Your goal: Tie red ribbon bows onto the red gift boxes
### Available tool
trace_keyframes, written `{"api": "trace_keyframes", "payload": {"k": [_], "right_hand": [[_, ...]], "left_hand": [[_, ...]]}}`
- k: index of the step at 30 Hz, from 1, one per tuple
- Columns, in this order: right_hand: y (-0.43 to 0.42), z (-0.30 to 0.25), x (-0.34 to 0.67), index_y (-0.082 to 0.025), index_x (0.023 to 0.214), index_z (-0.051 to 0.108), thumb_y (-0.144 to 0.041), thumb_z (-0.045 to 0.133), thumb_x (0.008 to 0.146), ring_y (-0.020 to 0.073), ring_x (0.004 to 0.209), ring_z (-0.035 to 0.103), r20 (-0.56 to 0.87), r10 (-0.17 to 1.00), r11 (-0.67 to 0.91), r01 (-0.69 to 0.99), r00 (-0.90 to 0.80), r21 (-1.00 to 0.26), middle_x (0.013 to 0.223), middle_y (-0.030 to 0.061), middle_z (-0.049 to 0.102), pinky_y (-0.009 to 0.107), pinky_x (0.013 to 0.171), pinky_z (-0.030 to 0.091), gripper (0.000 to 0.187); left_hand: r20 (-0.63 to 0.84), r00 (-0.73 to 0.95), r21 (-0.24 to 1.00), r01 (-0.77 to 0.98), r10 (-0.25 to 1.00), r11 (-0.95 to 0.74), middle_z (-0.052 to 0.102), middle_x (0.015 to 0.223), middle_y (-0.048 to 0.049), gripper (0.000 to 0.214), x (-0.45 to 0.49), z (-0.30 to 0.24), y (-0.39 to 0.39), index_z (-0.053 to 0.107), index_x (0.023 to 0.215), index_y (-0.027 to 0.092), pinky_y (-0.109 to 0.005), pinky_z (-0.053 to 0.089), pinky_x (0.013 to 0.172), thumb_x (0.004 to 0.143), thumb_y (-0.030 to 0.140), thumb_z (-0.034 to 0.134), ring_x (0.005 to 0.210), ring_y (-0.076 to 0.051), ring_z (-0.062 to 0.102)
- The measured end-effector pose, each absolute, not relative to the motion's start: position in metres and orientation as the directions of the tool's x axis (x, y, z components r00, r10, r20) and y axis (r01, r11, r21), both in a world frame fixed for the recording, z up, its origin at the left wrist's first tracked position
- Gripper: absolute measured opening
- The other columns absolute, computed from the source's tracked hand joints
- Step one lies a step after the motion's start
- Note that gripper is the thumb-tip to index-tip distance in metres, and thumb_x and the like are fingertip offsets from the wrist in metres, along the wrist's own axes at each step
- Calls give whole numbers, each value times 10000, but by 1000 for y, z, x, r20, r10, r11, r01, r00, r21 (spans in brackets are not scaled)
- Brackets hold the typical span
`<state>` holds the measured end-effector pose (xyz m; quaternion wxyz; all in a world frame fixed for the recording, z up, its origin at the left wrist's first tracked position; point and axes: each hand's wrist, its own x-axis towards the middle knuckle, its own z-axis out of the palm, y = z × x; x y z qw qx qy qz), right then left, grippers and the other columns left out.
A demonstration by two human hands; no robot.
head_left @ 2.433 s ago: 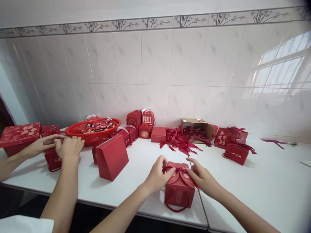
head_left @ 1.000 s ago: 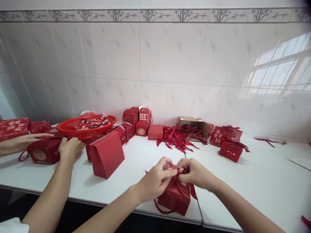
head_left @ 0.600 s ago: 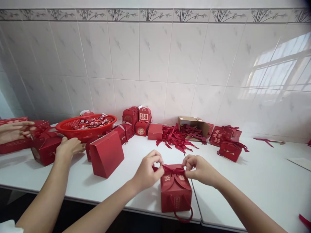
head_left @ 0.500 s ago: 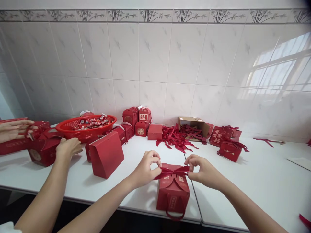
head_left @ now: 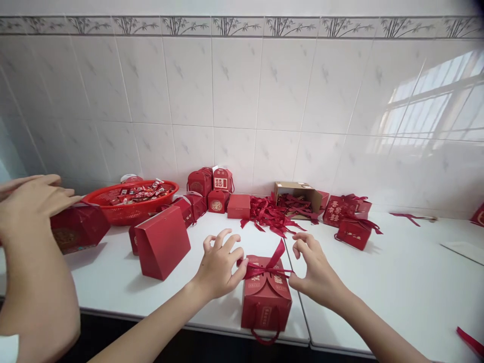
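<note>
A red gift box (head_left: 265,310) with scalloped top flaps and a cord handle stands near the table's front edge. A dark red ribbon (head_left: 264,269) is tied across its top, one tail pointing up to the right. At the ribbon's left end, my left hand (head_left: 223,264) holds it between thumb and index finger, with the other fingers spread. My right hand (head_left: 315,267) is on the other side, thumb and fingers apart, its thumb close to the ribbon's right end. Whether that thumb touches the ribbon I cannot tell.
A co-worker's hands (head_left: 38,201) are at a red box (head_left: 85,227) on the left. Behind stand a red basket (head_left: 130,214) of wrapped sweets, a plain red box (head_left: 164,242), a ribbon pile (head_left: 268,214) and a cardboard box (head_left: 298,189). Finished-looking boxes (head_left: 353,234) sit right.
The right hand's fingers have opened from a pinch, and the left hand's fingers have spread. A ribbon tail now stands up. The co-worker's near arm has swung left and up.
</note>
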<state>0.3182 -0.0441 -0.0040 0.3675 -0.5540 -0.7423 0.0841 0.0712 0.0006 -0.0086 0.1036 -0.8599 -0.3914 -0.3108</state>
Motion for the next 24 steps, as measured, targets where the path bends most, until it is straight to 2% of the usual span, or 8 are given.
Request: {"api": "trace_keyframes", "payload": {"k": [5,9,13,15,17,21,23,24], "right_hand": [[-48,-3,315,-251,783,354,-110,561,637,327,1225,418,467,873,412,728,-142,-549,1199,94,496,509,938,402,290],[-47,-12,316,-258,989,457,-301,563,830,276,1227,471,365,908,416,523,-203,-744,1233,97,516,475,974,430,196],[-48,-30,306,-261,1425,311,-458,842,578,342,1417,259,229,886,401,422,-403,-813,1521,142,253,471,1127,299,1020],[-49,-36,302,-255,1461,287,-444,861,549,347,1429,229,204,891,385,440,-405,-811,1536,143,226,451,1147,277,1094],[-48,-39,308,-258,1438,338,-432,814,626,323,1402,294,231,910,379,462,-345,-802,1502,131,297,422,1142,300,958],[-33,-40,360,-207,1329,458,-428,757,666,326,1227,495,267,953,296,609,-140,-736,1322,147,488,457,1049,411,760],[-23,-44,395,-118,1324,443,-459,742,648,406,1213,477,276,942,44,748,189,-663,1266,223,506,555,998,409,814],[-18,-47,411,-85,1363,393,-498,738,637,464,1258,407,319,862,-129,779,394,-614,1313,273,453,624,985,373,903]], "left_hand": [[619,455,71,779,639,-623,638,1133,-117,167,66,-17,2,633,747,206,-578,248,938,848,242,504,1225,-395,416],[438,503,416,621,745,-664,604,1086,-80,256,61,-22,5,594,810,219,-454,386,943,943,310,395,1105,-268,502],[364,527,660,436,768,-612,593,1042,-54,270,60,-31,9,558,865,223,-356,422,961,980,352,349,1033,-200,529],[383,503,685,408,775,-604,584,1073,-58,224,60,-36,10,550,917,225,-360,418,973,977,349,373,1055,-201,530],[409,489,683,396,770,-614,563,1158,-76,180,60,-39,9,535,1058,236,-369,420,977,963,324,409,1114,-213,518],[418,462,647,453,782,-613,489,1315,-103,395,52,-41,5,392,1324,278,-405,418,998,934,280,458,1188,-232,486],[383,461,637,496,801,-590,472,1339,-104,411,47,-42,5,388,1332,287,-420,421,1005,929,286,467,1189,-240,487],[367,459,631,515,809,-579,472,1339,-104,403,45,-42,5,402,1321,287,-428,423,1009,924,290,473,1193,-247,486]]}}
